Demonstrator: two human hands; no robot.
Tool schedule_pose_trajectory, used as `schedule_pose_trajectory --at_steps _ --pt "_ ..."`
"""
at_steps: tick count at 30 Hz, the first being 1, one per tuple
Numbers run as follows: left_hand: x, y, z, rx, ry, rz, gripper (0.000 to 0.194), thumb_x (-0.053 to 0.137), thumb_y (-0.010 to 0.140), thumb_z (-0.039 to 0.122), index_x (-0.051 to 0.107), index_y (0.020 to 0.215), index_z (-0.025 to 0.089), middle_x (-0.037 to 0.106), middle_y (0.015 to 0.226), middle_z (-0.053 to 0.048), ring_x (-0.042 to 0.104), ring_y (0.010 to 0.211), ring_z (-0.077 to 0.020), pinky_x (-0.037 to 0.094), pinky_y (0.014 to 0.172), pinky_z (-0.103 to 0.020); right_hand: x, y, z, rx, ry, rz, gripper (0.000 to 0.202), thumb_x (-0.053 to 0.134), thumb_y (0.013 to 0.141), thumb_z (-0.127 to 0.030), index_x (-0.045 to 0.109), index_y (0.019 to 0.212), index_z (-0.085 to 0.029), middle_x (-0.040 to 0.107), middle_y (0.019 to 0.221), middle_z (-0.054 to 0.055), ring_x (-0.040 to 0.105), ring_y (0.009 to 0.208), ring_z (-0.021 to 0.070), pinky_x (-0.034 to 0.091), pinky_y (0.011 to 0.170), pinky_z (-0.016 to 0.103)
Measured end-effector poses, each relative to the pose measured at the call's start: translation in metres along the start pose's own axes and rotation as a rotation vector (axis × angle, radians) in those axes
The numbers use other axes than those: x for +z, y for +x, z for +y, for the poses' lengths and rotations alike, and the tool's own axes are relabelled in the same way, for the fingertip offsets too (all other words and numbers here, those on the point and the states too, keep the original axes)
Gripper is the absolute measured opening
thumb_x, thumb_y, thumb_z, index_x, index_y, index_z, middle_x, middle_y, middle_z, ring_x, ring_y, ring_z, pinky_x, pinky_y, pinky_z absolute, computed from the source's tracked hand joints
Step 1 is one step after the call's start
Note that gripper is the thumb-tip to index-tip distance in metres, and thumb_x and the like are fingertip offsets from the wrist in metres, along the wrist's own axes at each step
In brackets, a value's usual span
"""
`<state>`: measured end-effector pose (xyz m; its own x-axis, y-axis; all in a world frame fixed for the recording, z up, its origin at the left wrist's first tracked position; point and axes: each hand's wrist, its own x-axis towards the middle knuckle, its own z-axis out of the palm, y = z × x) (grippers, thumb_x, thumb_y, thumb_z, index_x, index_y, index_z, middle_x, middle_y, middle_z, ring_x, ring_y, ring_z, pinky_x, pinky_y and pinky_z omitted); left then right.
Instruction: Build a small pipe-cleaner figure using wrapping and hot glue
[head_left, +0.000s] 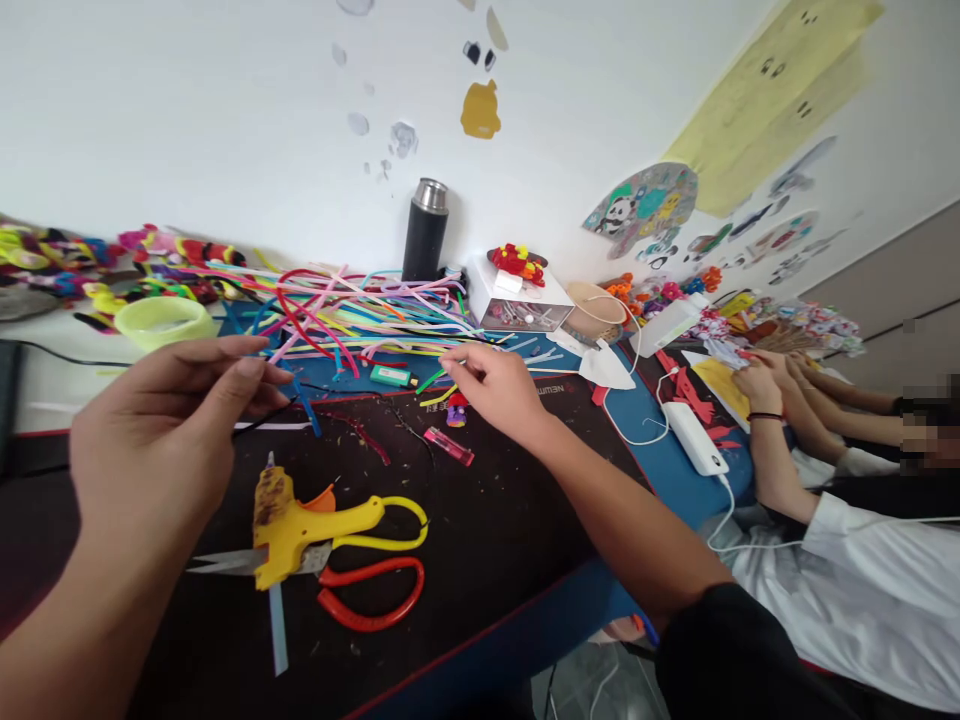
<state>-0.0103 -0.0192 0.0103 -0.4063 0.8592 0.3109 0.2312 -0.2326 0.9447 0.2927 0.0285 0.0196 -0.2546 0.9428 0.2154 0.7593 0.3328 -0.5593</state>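
Observation:
My left hand is raised over the left of the dark mat, thumb and fingers pinched together. A thin dark strand shows by its fingertips; whether it is held is unclear. Just beyond hangs or lies a blue pipe cleaner. Farther right, my right hand has its thumb and forefinger closed near a green pipe cleaner; what they grip is hidden. Below that hand lies a small purple-and-red fuzzy figure. A pink lighter rests nearby. Nearer me, a yellow glue gun lies across scissors.
Many coloured pipe cleaners are heaped at the back, beside a black thermos and a white box. A green-cased item and a green bowl sit nearby. Right of me, other people's hands work beside a white power bank.

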Motion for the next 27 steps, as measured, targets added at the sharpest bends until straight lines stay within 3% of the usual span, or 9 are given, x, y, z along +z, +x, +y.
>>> schedule_pose_trajectory --at_steps 4,11,17,21,27 --pt "0.003 -0.003 0.014 -0.092 0.015 0.029 0.032 0.088 0.09 0.053 0.088 0.111 0.028 0.084 0.089 -0.002 0.078 0.077 -0.0238 0.068 0.077 -0.04 -0.006 0.027 0.002 0.022 -0.014 -0.031 0.021 0.068 0.115 -0.036 0.084 0.122 -0.024 0.063 0.071 -0.005 0.058 0.066 0.0166 0.038 0.069 0.029" --pt "0.005 -0.004 0.027 -0.128 0.047 0.034 0.021 0.082 0.091 0.049 0.085 0.101 0.031 0.082 0.085 -0.002 0.077 0.073 -0.0259 0.067 0.075 -0.045 0.015 0.053 -0.019 -0.022 -0.213 -0.264 0.017 0.073 0.115 -0.035 0.087 0.117 -0.024 0.079 0.089 0.002 0.07 0.086 0.0203 0.035 0.075 0.03" --pt "0.003 -0.002 0.024 -0.172 -0.025 0.049 0.022 0.087 0.085 0.04 0.088 0.101 0.026 0.084 0.083 -0.001 0.078 0.071 -0.0193 0.065 0.069 -0.031 0.028 0.067 -0.024 -0.047 -0.392 -0.34 0.023 0.067 0.117 -0.032 0.087 0.127 -0.026 0.089 0.11 0.007 0.079 0.105 0.0278 0.044 0.08 0.033" --pt "0.002 -0.001 0.017 -0.158 -0.056 0.014 0.021 0.088 0.086 0.039 0.089 0.101 0.024 0.084 0.082 -0.001 0.079 0.07 -0.0176 0.067 0.069 -0.027 0.036 0.076 -0.023 -0.076 -0.498 -0.373 0.03 0.06 0.119 -0.031 0.086 0.133 -0.026 0.089 0.123 0.01 0.081 0.114 0.0308 0.051 0.088 0.035" --pt "0.0 -0.001 0.008 -0.121 -0.12 -0.032 0.019 0.089 0.091 0.037 0.091 0.106 0.026 0.084 0.084 -0.001 0.078 0.07 -0.0166 0.068 0.067 -0.025 0.052 0.086 -0.024 -0.109 -0.581 -0.425 0.033 0.058 0.118 -0.028 0.086 0.133 -0.022 0.089 0.122 0.016 0.081 0.115 0.0338 0.055 0.093 0.038"
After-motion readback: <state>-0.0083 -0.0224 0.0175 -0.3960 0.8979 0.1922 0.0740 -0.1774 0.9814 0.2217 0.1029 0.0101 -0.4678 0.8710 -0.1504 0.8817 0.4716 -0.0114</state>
